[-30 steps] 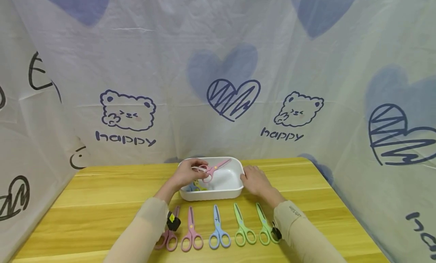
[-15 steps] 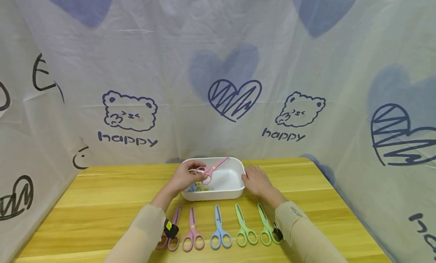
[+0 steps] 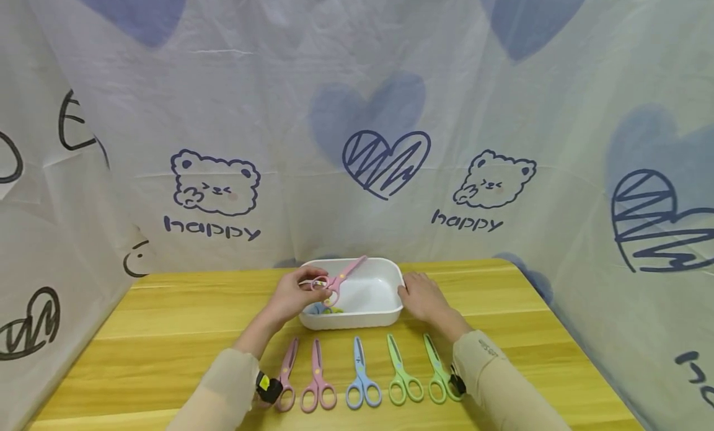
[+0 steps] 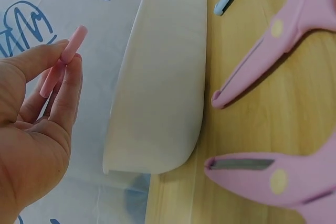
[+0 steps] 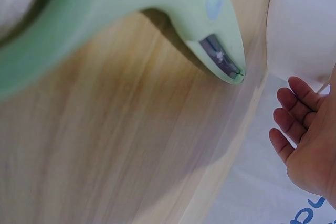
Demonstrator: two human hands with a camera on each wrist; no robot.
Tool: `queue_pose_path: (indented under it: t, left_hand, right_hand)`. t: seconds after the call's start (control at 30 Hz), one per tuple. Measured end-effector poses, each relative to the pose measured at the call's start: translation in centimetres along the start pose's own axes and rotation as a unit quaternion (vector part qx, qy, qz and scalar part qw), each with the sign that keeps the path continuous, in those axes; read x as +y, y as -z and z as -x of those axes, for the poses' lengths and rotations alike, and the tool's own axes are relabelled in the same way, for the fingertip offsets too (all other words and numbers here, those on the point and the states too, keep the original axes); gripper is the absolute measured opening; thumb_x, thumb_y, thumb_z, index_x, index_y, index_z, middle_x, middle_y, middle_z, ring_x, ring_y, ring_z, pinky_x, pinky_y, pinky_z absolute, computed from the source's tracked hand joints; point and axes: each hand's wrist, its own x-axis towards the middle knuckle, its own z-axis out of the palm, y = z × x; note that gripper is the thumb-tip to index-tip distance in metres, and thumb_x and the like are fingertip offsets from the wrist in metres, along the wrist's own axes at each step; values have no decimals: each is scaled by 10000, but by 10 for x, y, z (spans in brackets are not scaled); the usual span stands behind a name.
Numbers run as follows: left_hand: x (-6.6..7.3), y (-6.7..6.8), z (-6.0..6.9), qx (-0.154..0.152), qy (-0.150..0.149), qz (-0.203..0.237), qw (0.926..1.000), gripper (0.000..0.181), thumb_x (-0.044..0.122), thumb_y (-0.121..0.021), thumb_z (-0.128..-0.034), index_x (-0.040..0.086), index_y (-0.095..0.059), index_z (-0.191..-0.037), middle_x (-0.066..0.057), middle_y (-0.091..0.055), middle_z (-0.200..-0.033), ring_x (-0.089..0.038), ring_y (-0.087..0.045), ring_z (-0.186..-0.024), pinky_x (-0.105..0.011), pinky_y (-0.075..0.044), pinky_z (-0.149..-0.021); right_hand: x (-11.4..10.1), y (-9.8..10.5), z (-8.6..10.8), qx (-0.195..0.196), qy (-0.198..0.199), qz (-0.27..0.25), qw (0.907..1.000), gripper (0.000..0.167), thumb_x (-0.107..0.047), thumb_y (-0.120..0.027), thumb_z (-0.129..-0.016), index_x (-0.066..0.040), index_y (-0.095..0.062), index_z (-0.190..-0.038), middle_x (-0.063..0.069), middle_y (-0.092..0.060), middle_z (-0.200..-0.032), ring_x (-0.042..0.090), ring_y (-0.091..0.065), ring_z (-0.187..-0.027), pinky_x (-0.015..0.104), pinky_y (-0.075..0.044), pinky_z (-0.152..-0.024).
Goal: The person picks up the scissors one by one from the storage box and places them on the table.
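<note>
Pink scissors (image 3: 348, 269) are pinched at the handles between the thumb and fingers of the left hand (image 3: 292, 293), above the left half of the tray. Their long axis runs aslant: handles near and to the left, blades pointing away and to the right, the tip reaching the tray's far rim in the head view.

Nearest on the table (image 3: 184, 332) lies a row of scissors, blades pointing away from the person. From left to right come the outer pink pair (image 3: 288, 363), partly covered by a black box (image 3: 269, 387) at the left wrist, the inner pink pair (image 3: 317, 370), the blue pair (image 3: 359, 372), and two green pairs (image 3: 399, 372).

Beyond the row stands the white tray (image 3: 351, 320). Its near left corner holds a blue piece (image 3: 319, 309) and a yellow piece (image 3: 337, 311), both partly hidden. At its right end rests the right hand (image 3: 425, 296); the right wrist view shows those fingers loosely bent, but whether they grip the rim cannot be told.

The left wrist view gives the held handles edge-on and only the tray's outer wall; the contents show in the head view alone. Farthest back hangs a printed cloth (image 3: 301, 214).
</note>
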Motion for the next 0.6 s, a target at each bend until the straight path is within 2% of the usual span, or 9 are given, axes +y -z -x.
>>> queue_pose_path:
  t: [0.33, 0.6]
  left_hand:
    - [-1, 8, 13, 79, -23, 79, 9999, 422, 70, -807, -894, 5, -654, -1282, -180, -641, -1286, -247, -683, -1080, -247, -586, -837]
    - [0, 13, 22, 117, -17, 310, 9995, 394, 27, -794, -893, 3, -656, -1261, -187, -638, -1279, -238, -692, -1077, -228, -579, -818]
  right_hand:
    - [0, 0, 0, -31, -37, -32, 10000, 404, -251, -456, -1079, 34, -592, -1332, 181, -629, -1292, 349, -533, -1183, 539, -421, -1078]
    - [-1, 0, 0, -16, -19, -6, 10000, 390, -247, -456, -1077, 34, -596, -1308, 180, -630, -1260, 348, -535, -1152, 539, -431, -1054]
